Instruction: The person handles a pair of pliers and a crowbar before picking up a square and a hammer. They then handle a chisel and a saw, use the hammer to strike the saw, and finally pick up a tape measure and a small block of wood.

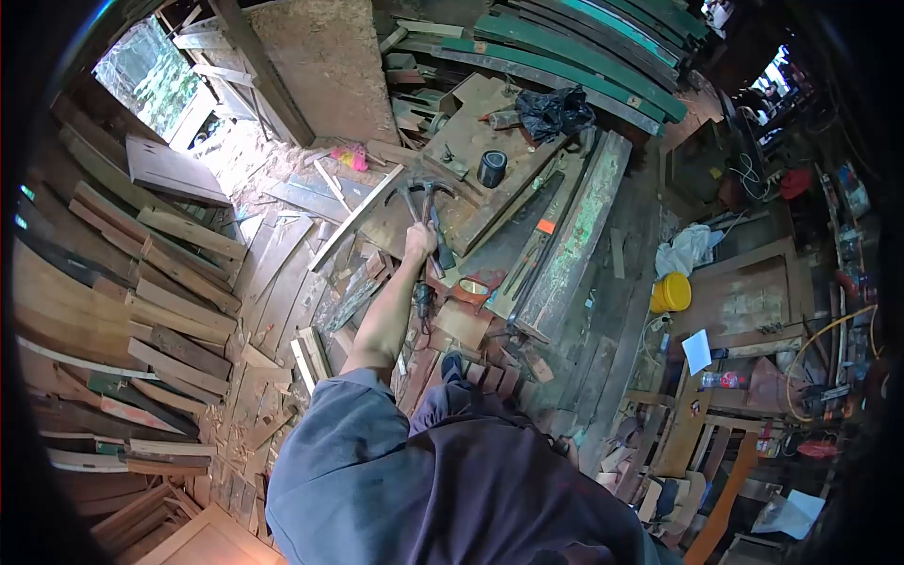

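Note:
My left hand (420, 243) reaches forward to the workbench's near left edge, its fingers closed round the handle of a claw hammer (403, 191). Right beside it is a second hammer (434, 192), its dark handle running down past my fingers. Behind them on the bench (471, 202) stand a dark round can (492, 169) and a small metal tool (452, 162). A handsaw with an orange handle (471, 290) lies nearer to me. Only a small part of my right hand (569, 446) shows beside my body; its fingers cannot be made out.
Stacked boards (179, 311) line the left side. Green planks (565, 71) lie at the back. A long paint-worn beam (574, 245) borders the bench's right. A yellow bucket (670, 293) stands farther right. Wood scraps (268, 428) litter the floor near my feet.

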A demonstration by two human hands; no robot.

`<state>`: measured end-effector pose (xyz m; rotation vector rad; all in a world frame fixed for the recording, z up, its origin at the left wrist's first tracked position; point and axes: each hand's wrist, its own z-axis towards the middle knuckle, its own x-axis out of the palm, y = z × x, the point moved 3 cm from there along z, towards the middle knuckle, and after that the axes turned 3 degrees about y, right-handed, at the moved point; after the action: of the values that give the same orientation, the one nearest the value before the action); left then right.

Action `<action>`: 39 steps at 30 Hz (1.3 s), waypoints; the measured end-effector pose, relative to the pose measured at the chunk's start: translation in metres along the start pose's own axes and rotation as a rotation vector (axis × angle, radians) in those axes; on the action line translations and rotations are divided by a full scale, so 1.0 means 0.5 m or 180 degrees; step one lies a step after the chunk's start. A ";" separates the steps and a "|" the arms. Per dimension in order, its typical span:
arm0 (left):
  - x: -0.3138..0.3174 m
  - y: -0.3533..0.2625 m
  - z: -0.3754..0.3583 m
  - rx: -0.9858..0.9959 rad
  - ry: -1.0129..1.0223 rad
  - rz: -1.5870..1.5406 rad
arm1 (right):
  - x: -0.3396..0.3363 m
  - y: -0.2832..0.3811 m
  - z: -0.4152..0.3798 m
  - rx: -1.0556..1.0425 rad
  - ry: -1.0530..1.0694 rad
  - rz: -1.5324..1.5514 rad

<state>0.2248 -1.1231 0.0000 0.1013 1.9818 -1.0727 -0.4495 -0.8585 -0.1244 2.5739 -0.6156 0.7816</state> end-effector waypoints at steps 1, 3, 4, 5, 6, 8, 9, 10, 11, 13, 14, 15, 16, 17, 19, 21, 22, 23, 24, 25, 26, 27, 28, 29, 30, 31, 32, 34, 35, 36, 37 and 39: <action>0.014 0.000 0.013 -0.0110 0.0041 0.0009 | 0.045 -0.003 -0.026 -0.0199 -0.0805 -0.0263; 0.031 -0.013 0.022 -0.0332 -0.0035 -0.0114 | 0.023 -0.022 -0.010 -0.0266 -0.0808 -0.0251; 0.039 -0.022 0.023 -0.0448 -0.0076 -0.0180 | 0.021 -0.026 -0.009 -0.0299 -0.0810 -0.0252; 0.046 -0.029 0.019 -0.0416 -0.0091 -0.0265 | 0.020 -0.029 -0.016 -0.0332 -0.0593 -0.0209; 0.054 -0.034 0.019 -0.0401 -0.0162 -0.0272 | 0.037 -0.035 -0.031 -0.0363 -0.0373 -0.0165; 0.072 -0.034 0.019 -0.0375 -0.0298 -0.0274 | 0.061 -0.041 -0.048 -0.0410 -0.0125 -0.0100; 0.071 -0.037 0.017 -0.0390 -0.0224 -0.0231 | 0.062 -0.044 -0.049 -0.0401 -0.0187 -0.0102; 0.071 -0.040 0.010 -0.0433 -0.0222 -0.0290 | 0.063 -0.045 -0.046 -0.0378 -0.0304 -0.0094; 0.073 -0.042 0.001 -0.0479 -0.0220 -0.0350 | 0.062 -0.047 -0.045 -0.0370 -0.0429 -0.0113; 0.084 -0.048 -0.008 -0.0566 -0.0268 -0.0437 | 0.055 -0.050 -0.038 -0.0354 -0.0626 -0.0170; 0.091 -0.052 -0.015 -0.0615 -0.0317 -0.0461 | 0.051 -0.053 -0.036 -0.0337 -0.0698 -0.0177; 0.096 -0.048 -0.016 -0.0667 -0.0370 -0.0485 | 0.051 -0.055 -0.032 -0.0328 -0.0760 -0.0204; 0.103 -0.040 -0.010 -0.0647 -0.0392 -0.0467 | 0.050 -0.056 -0.031 -0.0318 -0.0807 -0.0232; 0.109 -0.034 0.000 -0.0629 -0.0411 -0.0449 | 0.047 -0.057 -0.033 -0.0297 -0.0859 -0.0253; 0.110 -0.027 0.024 -0.0586 -0.0230 -0.0301 | 0.048 -0.058 -0.034 -0.0269 -0.0936 -0.0306; 0.094 -0.025 0.064 -0.0501 0.0121 -0.0123 | 0.049 -0.054 -0.035 -0.0258 -0.0987 -0.0337; 0.086 -0.026 0.078 -0.0456 0.0304 -0.0021 | 0.048 -0.057 -0.036 -0.0250 -0.1008 -0.0354; 0.080 -0.027 0.089 -0.0444 0.0419 0.0037 | 0.045 -0.058 -0.037 -0.0230 -0.1030 -0.0363; 0.068 -0.032 0.095 -0.0434 0.0534 0.0098 | 0.046 -0.061 -0.039 -0.0228 -0.1055 -0.0374; 0.067 -0.027 0.100 -0.0428 0.0649 0.0160 | 0.042 -0.064 -0.039 -0.0221 -0.1081 -0.0388; 0.067 -0.022 0.102 -0.0390 0.0686 0.0250 | 0.039 -0.066 -0.040 -0.0208 -0.1104 -0.0394; 0.074 -0.012 0.107 -0.0351 0.0715 0.0338 | 0.036 -0.067 -0.040 -0.0191 -0.1113 -0.0400; 0.081 -0.003 0.110 -0.0308 0.0742 0.0425 | 0.034 -0.066 -0.038 -0.0190 -0.1129 -0.0419; 0.089 0.007 0.109 -0.0152 0.0742 0.0603 | 0.032 -0.067 -0.038 -0.0182 -0.1124 -0.0418; 0.083 0.004 0.090 -0.0073 0.0755 0.0680 | 0.034 -0.067 -0.039 -0.0183 -0.1138 -0.0429; 0.074 0.001 0.064 0.0006 0.0771 0.0754 | 0.030 -0.066 -0.040 -0.0174 -0.1145 -0.0425; 0.064 -0.006 0.040 0.0086 0.0782 0.0826 | 0.028 -0.066 -0.039 -0.0170 -0.1154 -0.0432; 0.075 0.014 0.032 -0.0325 0.0675 0.0642 | 0.023 -0.065 -0.039 -0.0161 -0.1161 -0.0429; 0.079 0.028 0.027 -0.0569 0.0549 0.0361 | 0.019 -0.063 -0.038 -0.0160 -0.1169 -0.0441; 0.087 0.037 0.027 -0.0518 0.0352 0.0332 | 0.018 -0.062 -0.039 -0.0158 -0.1175 -0.0446; 0.094 0.047 0.028 -0.0463 0.0156 0.0305 | 0.016 -0.062 -0.042 -0.0150 -0.1182 -0.0443; 0.079 0.032 0.004 -0.0049 -0.0022 0.0701 | 0.017 -0.061 -0.046 -0.0145 -0.1202 -0.0459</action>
<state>0.2084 -1.1267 -0.0391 0.2999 1.9216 -0.9139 -0.4373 -0.8248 -0.1084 2.7059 -0.5376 0.2312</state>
